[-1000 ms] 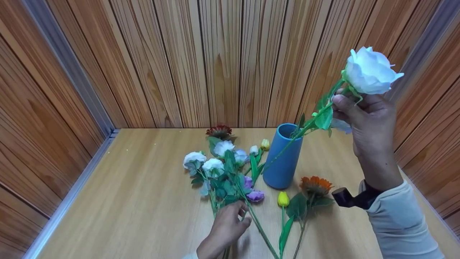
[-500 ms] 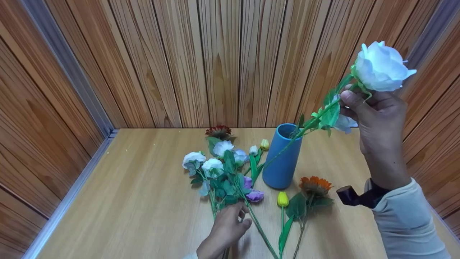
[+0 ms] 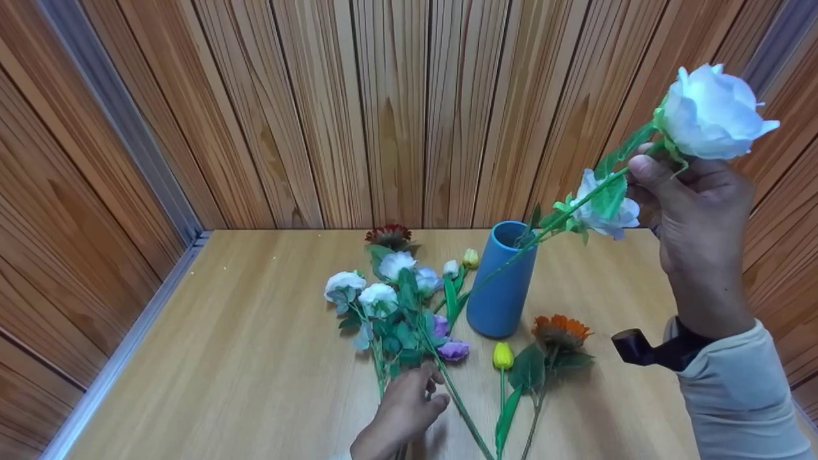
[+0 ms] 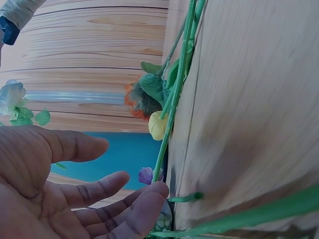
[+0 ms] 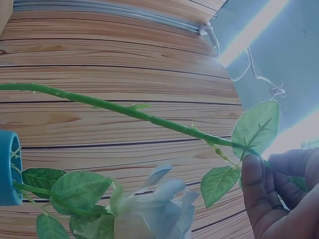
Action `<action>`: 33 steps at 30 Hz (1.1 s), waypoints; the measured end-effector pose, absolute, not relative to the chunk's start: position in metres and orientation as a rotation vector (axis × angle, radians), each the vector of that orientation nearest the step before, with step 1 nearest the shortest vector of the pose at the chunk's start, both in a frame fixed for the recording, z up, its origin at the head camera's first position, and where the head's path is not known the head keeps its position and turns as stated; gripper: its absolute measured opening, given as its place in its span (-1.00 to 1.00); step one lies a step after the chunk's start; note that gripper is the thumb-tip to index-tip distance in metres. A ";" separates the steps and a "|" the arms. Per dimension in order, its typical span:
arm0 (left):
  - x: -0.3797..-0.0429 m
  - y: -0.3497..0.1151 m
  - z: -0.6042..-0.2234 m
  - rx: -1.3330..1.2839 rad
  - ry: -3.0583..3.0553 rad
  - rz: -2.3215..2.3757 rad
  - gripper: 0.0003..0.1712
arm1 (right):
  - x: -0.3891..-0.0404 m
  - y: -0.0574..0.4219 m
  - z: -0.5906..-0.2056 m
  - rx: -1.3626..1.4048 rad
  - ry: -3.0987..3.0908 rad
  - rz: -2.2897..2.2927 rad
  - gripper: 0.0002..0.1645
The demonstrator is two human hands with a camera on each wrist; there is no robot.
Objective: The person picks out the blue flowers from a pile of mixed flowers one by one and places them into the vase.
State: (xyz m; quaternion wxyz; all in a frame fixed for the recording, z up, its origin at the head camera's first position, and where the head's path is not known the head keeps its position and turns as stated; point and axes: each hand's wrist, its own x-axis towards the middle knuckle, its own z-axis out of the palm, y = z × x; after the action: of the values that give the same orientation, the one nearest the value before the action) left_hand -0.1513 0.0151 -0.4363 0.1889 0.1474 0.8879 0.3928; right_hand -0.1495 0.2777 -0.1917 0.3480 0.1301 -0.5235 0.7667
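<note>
My right hand [image 3: 706, 211] pinches the green stem of a white rose [image 3: 716, 115] just under its bloom, high at the right. That stem slants down to the left across the blue vase [image 3: 501, 287]. A second white rose [image 5: 159, 211] leans out of the vase, its stem in the mouth in the right wrist view. My left hand [image 3: 406, 406] lies low over the bunch at the table's front. Its fingers are loosely bent beside a green stem [image 4: 172, 112] in the left wrist view, gripping nothing.
White flowers [image 3: 378, 300], a purple flower [image 3: 454, 349] and a dark red flower [image 3: 388, 235] lie left of the vase. A yellow tulip [image 3: 503, 356] and an orange flower [image 3: 562, 331] lie in front of it. Wood-panelled walls [image 3: 396, 115] enclose the table.
My right hand has moved right and slightly up with the white rose. More of the second rose now shows beside it. My left hand stays nearly in place.
</note>
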 end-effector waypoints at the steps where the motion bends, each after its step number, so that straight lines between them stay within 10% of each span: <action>1: -0.151 0.015 -0.437 0.416 2.499 1.105 -0.82 | -0.149 0.278 -0.191 0.333 -1.362 1.980 -0.52; 33: -0.153 0.014 -0.442 0.371 2.477 1.061 -0.82 | -0.145 0.287 -0.186 0.342 -1.330 1.879 -0.48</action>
State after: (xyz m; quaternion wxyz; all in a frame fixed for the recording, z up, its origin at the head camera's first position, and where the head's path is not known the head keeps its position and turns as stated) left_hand -0.1527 0.0142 -0.4415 0.2092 0.1334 0.8905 0.3814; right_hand -0.1446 0.2866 -0.1861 0.3959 0.1349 -0.5248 0.7414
